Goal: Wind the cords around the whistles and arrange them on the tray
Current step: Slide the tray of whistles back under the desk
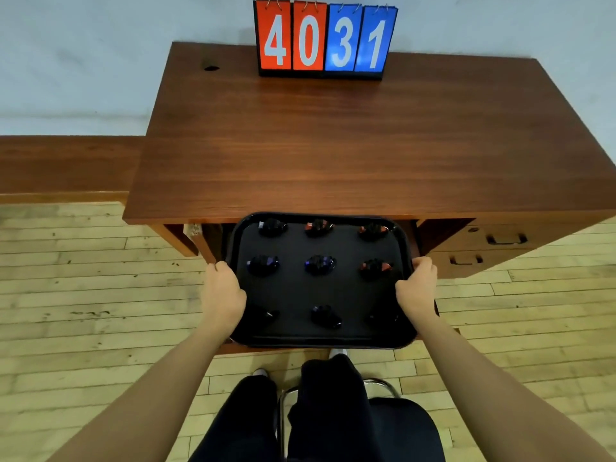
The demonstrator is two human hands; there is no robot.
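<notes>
A black tray [320, 341] hangs in front of the desk's near edge, its far rim just under the desktop edge. I hold it with both hands: my left hand [222, 293] grips the left rim, my right hand [416, 285] grips the right rim. On the tray lie several whistles with dark cords wound around them, set in three rows. One blue whistle [319, 264] sits in the middle, a red one [375, 268] to its right. The near-row whistles by my hands are partly hidden.
The brown wooden desk [333, 145] has a flip scoreboard [325, 38] reading 4031 at its back edge. Drawers [493, 241] sit under the desk at right. My legs and a metal stool [333, 411] are below, on a pale wooden floor.
</notes>
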